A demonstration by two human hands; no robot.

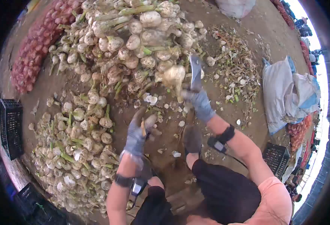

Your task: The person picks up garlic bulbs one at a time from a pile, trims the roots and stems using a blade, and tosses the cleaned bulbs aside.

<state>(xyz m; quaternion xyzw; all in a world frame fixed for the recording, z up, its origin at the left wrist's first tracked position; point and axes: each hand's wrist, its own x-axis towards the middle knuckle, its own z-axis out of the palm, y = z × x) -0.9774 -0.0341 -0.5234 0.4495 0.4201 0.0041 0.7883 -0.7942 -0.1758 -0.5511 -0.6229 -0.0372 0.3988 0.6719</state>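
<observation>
My right hand (200, 104), in a grey glove, grips a knife (195, 73) with its broad blade pointing away from me. Just left of the blade is a motion-blurred garlic bulb (174, 77), its stem hanging down close to my right fingers. My left hand (138, 133), also gloved, is lower and to the left, its dirty fingers apart and slightly curled. A narrow tan strip (143, 128) shows against the left palm. Beyond both hands rises a big heap of garlic with long stems (135, 41). Another garlic pile (75, 153) spreads to my left.
Trimmings and peel (238, 71) litter the ground at the right. White sacks (281, 90) lie farther right, near a black crate (275, 159). A red net sack of garlic (41, 47) lies far left, above another black crate (11, 127). My shoes (192, 138) are below the hands.
</observation>
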